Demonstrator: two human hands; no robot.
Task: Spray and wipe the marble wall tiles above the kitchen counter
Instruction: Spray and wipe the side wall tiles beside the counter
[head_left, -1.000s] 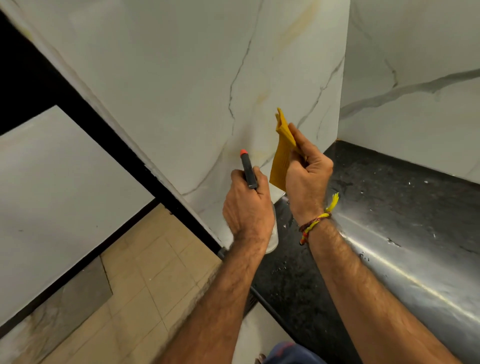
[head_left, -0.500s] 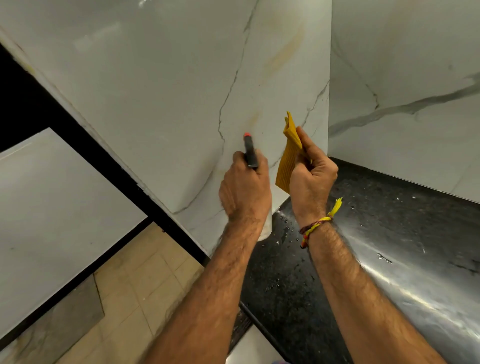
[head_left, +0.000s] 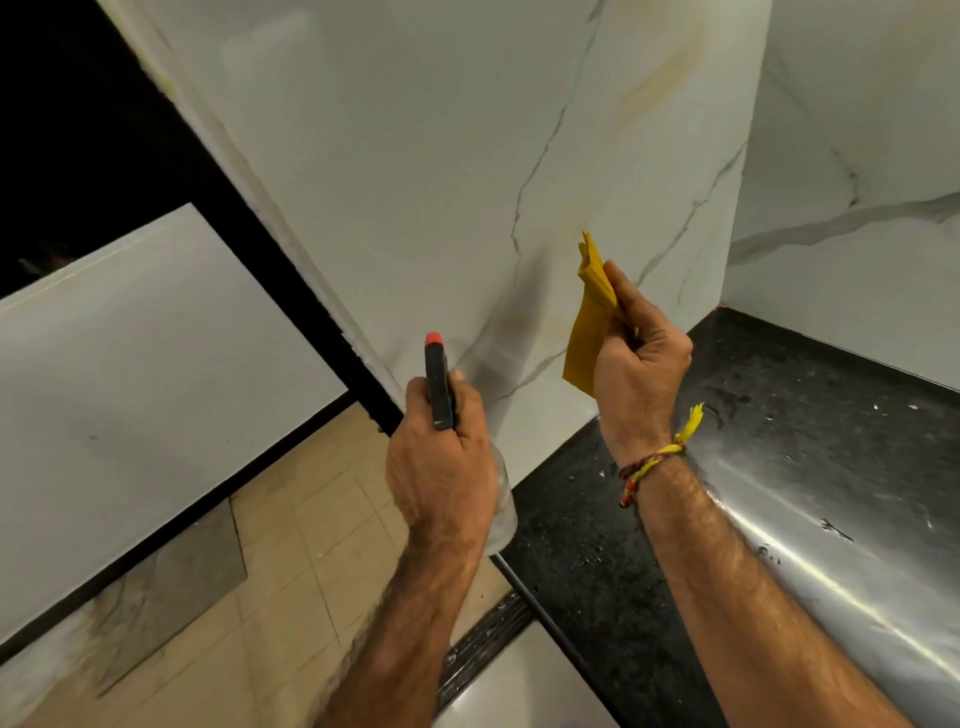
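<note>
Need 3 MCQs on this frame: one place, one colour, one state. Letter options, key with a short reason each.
1. Where is the yellow cloth?
A. flat on the counter
B. held up in the right hand
C. draped on the bottle

2. What colour is the tip of the spray bottle nozzle?
A. blue
B. white
C. orange-red

3. What is the left hand doing?
A. gripping the spray bottle
B. hanging open
C. pressing flat on the marble wall

Key:
1 B, the fingers pinch the folded cloth above the black counter, near the wall.
2 C, an orange-red cap tops the black nozzle.
3 A, the fingers curl round the bottle's neck, nozzle toward the wall.
</note>
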